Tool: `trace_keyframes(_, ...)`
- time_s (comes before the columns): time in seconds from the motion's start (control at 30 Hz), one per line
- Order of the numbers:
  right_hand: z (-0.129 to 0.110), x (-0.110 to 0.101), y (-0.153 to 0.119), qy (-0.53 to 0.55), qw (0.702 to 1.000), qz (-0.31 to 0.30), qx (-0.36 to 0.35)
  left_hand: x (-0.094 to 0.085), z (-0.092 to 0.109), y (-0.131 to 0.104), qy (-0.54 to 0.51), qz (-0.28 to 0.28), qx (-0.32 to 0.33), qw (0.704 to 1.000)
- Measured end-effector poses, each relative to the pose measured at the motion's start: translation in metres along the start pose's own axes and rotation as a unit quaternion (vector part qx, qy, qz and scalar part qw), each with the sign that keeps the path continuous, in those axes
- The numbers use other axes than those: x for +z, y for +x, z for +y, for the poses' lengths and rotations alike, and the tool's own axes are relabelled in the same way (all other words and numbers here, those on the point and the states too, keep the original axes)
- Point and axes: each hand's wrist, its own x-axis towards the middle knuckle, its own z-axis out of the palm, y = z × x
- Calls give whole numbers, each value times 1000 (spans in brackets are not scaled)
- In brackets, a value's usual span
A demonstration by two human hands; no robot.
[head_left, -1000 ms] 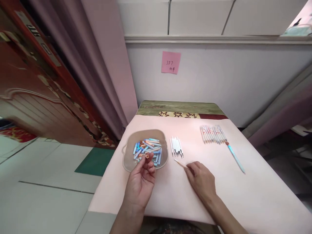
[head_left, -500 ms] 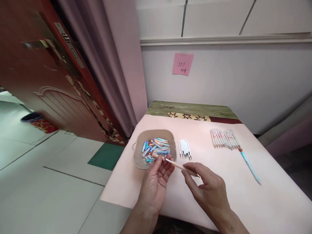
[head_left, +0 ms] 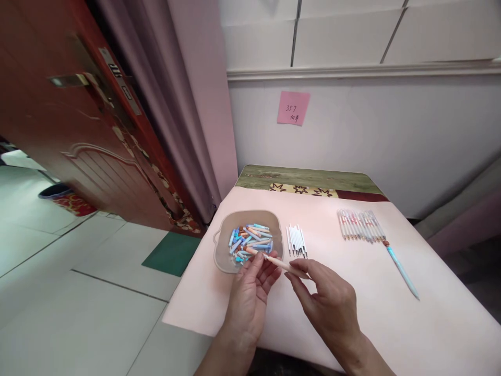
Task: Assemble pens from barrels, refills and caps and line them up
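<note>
Between thumb and fingers, my left hand (head_left: 250,292) pinches an orange-brown pen part (head_left: 252,251) at the front rim of a beige basin (head_left: 219,245). My right hand (head_left: 329,295) grips a pale pen barrel (head_left: 284,264), its far end meeting the held part at my left fingertips. Many blue, orange and white pen parts (head_left: 250,237) lie in the basin. Right of it, white refills (head_left: 296,239) with dark tips rest side by side.
A row of clear pens (head_left: 360,225) lies on the right of the pink-covered table (head_left: 391,324), with a light blue pen (head_left: 403,272) beside it. A pink note (head_left: 293,108) is on the wall; a red door (head_left: 82,125) stands at the left.
My right hand has moved left with the pale barrel, closing the gap to the part in my left hand. The white piece between them shows less. The view has shifted slightly.
</note>
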Motion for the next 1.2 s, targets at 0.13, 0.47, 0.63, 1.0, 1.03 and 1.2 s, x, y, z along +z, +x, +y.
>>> trace_keyframes(0.13, -1, 1, 0, 10, 1000, 6, -11, 2, 1, -1, -5, 2, -5, 1000)
trace_keyframes(0.47, -4, -2, 5, -19, 999, 21, -31, 3, -4, -4, 2, -13, 0, 1000)
trace_keyframes(0.63, -5, -3, 5, -42, 998, 29, -35, 5, -5, -6, -5, -6, 2, 1000)
trace_keyframes(1.0, -2, 1, -3, -18, 1000, -13, -8, 1, -1, -2, -2, 12, 31, 999)
trace_keyframes(1.03, -3, 1, -2, -21, 1000, -10, -8, 1, -1, -3, 0, 11, 29, 1000)
trace_keyframes(1.2, -5, -2, 0, -68, 998, -16, -6, -1, -2, -4, 6, 7, 26, 1000)
